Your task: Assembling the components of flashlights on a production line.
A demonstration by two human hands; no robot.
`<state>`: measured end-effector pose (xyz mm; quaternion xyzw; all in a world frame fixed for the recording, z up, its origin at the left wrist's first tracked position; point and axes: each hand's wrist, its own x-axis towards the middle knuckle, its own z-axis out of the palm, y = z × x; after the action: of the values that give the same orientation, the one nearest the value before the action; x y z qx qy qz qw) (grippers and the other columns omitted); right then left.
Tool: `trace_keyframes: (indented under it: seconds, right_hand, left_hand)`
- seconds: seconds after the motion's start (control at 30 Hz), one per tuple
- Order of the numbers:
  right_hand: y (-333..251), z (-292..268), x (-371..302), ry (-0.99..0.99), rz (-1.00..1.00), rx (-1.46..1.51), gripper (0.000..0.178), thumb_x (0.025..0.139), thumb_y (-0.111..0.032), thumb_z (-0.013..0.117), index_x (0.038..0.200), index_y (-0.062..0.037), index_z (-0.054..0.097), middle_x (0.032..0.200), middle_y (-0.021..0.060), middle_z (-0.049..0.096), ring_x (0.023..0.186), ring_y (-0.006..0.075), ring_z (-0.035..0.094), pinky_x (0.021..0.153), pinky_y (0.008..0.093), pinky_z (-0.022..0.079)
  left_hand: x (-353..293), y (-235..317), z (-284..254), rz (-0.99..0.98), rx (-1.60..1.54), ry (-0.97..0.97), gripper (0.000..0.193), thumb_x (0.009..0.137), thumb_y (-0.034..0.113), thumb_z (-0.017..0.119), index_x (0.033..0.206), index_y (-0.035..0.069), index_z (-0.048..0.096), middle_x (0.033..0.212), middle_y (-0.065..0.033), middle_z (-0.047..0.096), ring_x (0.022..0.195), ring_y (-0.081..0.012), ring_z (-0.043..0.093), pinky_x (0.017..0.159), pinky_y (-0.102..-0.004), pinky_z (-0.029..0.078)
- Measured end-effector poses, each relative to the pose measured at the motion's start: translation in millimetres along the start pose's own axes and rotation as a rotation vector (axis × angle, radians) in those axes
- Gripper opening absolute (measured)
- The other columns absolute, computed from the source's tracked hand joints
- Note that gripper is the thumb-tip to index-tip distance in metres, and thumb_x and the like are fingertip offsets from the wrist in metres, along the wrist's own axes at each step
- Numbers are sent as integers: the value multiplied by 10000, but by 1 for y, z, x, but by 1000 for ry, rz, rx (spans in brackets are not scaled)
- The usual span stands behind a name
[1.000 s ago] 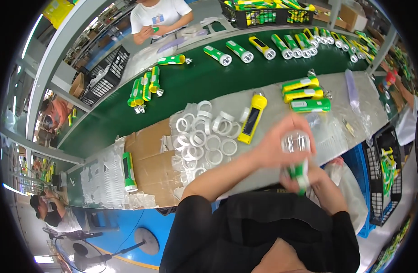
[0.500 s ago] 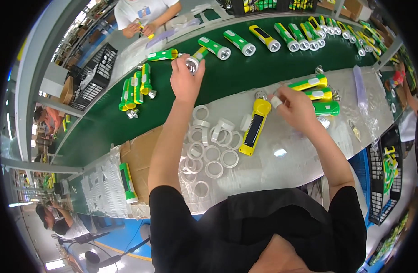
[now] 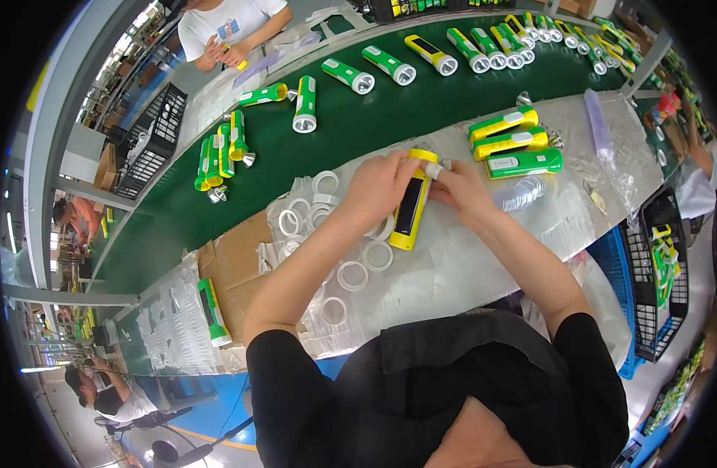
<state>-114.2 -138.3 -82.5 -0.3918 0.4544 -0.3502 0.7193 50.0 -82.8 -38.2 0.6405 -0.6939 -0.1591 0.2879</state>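
Note:
A yellow flashlight (image 3: 409,209) with a dark panel lies on the covered bench in front of me, its wide end away from me. My left hand (image 3: 380,186) is closed round that wide end. Close beside it, my right hand (image 3: 461,189) has its fingers bent together at the flashlight's rim, with a white wrap on one finger; what they pinch is hidden. White rings (image 3: 352,275) lie loose left of the flashlight, partly under my left forearm. Right of my hands are a row of clear discs (image 3: 524,193) and several green-and-yellow flashlights, among them a green flashlight (image 3: 524,163).
Across the green conveyor belt (image 3: 343,125) stretch finished-looking flashlights (image 3: 386,65). Open-ended flashlights (image 3: 218,156) sit at its left. A green flashlight (image 3: 214,312) rests by the cardboard (image 3: 237,261). Black crates (image 3: 647,288) stand at the right. A co-worker (image 3: 226,35) works opposite.
My left hand has let go of a green flashlight on the belt and come back to the yellow one. My right hand has moved left to it. The view has shifted slightly.

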Motion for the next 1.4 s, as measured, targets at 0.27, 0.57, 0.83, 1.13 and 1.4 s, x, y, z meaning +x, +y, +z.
trace_keyframes:
  seconds: [0.27,0.57,0.83,1.13,1.4]
  right_hand:
    - [-26,2,-59,-316,-262,3,472,890,-316,622,1225,-5,505,994,76,613,883,156,616,795,320,499]
    - [-18,-35,-136,-566,-246,-180,558,919,-383,625,1302,-45,400,920,96,572,803,176,581,727,341,502]
    - [6,-74,-169,-501,-144,-131,503,948,-276,621,1326,-28,404,1068,87,590,901,142,619,777,293,516]
    - [17,-95,-170,-346,-220,111,423,957,-245,601,1303,-49,457,960,78,592,818,159,604,728,304,506]
    - [10,-120,-169,-270,-187,31,511,934,-332,607,1305,-26,435,909,120,601,828,187,596,749,309,488]
  left_hand:
    - [-18,19,-21,-301,-631,232,475,984,450,506,1087,-8,576,934,-116,698,867,-186,675,682,-325,526]
    - [-38,95,22,-351,-1361,-21,598,981,553,427,1175,10,581,951,-90,651,826,-170,629,705,-312,515]
    - [-76,100,49,613,-472,71,354,992,287,394,1048,56,656,1118,-107,635,1027,-289,574,862,-384,441]
    - [-74,88,78,364,-404,181,409,920,284,586,1212,-3,576,1275,-148,579,1201,-342,517,984,-413,408]
    - [-66,50,95,306,58,-43,522,767,247,751,1196,-5,592,1197,-166,593,1090,-354,540,939,-430,445]
